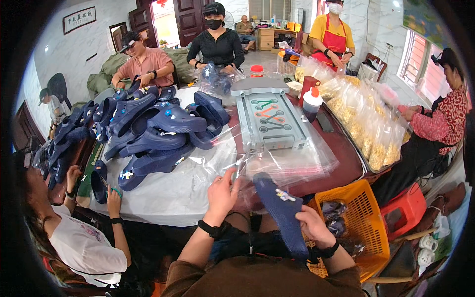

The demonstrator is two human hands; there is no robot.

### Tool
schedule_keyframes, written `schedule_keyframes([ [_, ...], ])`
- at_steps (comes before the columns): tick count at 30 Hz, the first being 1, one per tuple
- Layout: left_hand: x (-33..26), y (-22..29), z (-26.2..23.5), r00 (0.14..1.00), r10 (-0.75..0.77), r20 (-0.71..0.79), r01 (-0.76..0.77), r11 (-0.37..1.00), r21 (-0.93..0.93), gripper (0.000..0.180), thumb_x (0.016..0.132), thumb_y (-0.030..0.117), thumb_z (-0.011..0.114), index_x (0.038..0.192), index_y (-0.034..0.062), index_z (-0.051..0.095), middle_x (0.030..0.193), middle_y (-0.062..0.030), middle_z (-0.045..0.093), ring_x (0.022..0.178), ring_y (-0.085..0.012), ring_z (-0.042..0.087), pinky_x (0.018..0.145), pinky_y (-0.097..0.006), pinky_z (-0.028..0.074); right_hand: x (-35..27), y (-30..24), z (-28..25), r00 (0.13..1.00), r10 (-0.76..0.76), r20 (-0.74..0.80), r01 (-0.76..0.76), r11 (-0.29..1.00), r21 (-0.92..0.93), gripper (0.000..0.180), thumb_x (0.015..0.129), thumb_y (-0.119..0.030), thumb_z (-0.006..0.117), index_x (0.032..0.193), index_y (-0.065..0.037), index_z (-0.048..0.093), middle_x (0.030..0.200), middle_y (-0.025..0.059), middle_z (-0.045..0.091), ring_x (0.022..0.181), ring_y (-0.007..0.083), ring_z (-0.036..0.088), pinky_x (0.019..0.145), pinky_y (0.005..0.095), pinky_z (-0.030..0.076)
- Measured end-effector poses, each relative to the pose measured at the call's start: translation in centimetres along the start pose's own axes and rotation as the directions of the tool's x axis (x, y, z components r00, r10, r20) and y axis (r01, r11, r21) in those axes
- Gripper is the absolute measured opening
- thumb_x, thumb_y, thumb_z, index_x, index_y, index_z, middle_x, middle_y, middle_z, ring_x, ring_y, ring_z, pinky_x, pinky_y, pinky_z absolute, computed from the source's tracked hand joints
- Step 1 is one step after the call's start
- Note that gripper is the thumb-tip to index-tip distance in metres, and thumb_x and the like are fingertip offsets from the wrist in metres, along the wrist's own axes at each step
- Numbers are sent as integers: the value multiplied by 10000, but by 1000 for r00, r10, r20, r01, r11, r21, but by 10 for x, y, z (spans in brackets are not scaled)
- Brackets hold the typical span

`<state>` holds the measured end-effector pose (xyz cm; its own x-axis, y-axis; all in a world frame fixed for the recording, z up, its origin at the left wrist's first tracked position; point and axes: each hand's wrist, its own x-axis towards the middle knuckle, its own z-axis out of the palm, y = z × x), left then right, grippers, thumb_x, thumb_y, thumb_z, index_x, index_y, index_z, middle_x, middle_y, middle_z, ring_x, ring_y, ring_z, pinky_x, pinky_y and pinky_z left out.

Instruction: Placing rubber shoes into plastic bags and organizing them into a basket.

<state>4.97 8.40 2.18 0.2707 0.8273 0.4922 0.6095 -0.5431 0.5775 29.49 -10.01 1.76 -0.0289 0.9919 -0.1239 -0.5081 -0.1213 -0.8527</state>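
The right hand [314,226] grips an unwrapped clog [281,210]; whether the half-open left hand [221,196] pinches a clear bag, I can't tell. The basket [377,225] holds apparently bagged shoes [336,226]; a heap [168,120] waits.

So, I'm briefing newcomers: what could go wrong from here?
The navy clog could slip, since the right hand appears to grip it by one edge. The clear bags near the left hand lie in thin layers and might cling together. The heaped clogs look loosely piled, so some could slide.
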Motion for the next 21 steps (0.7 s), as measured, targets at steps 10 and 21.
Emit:
schedule_keyframes([
  [10, -1, 29, -26, 939, 240, 247, -203, 965, -165, 555, 976, 210, 589, 1510, 136, 458, 1519, -263, 414, 1354, -477, 412, 1132, -510, 357, 31, -8, 27, 997, 66, 27, -67, 997, 30, 391, 1005, -119, 505, 1354, 53, 532, 1204, 108, 679, 1054, 185, 675, 949, 328, 540],
  [21, -2, 32, -46, 956, 238, 172, -240, 971, -11, 526, 965, 166, 572, 1487, 195, 522, 1652, -280, 160, 1484, -541, 183, 1191, -573, 254, 67, 29, 42, 994, 29, 110, -15, 992, -129, 318, 1004, -99, 538, 1301, 3, 588, 1122, 24, 662, 991, 110, 604, 900, 253, 479],
])
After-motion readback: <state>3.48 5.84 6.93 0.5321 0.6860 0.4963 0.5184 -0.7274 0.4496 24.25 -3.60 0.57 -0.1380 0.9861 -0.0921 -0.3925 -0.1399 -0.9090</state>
